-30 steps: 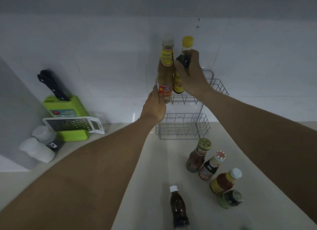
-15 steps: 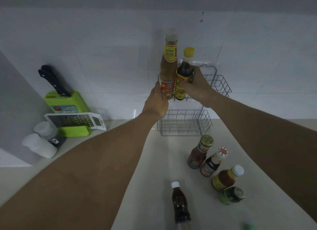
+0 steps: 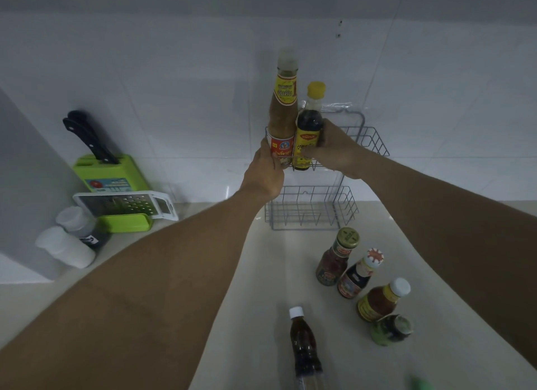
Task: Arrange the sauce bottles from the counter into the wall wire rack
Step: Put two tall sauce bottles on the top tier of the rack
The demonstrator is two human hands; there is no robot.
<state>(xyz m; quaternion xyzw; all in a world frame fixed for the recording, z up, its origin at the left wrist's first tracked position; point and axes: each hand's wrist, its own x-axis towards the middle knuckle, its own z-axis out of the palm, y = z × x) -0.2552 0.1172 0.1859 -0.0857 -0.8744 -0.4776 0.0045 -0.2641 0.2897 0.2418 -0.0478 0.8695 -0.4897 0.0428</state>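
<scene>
The left hand [image 3: 266, 173] fingers close around the tall bottle [image 3: 282, 122]; beside them, the right hand [image 3: 334, 148] fingers grip the dark bottle [image 3: 308, 128] in the wire rack [image 3: 374, 145] upper tier.

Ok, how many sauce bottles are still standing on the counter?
5: gold-lidded bottle, red-white-capped bottle, white-capped amber bottle, green jar, and dark white-capped bottle at front. Forearms may hide more.

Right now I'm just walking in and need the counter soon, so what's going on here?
A person is loading sauce bottles into the wall wire rack. The left hand holds the tall pale-sauce bottle and the right hand the dark yellow-capped bottle, both at the rack's upper left end. Five bottles wait on the counter.
</scene>
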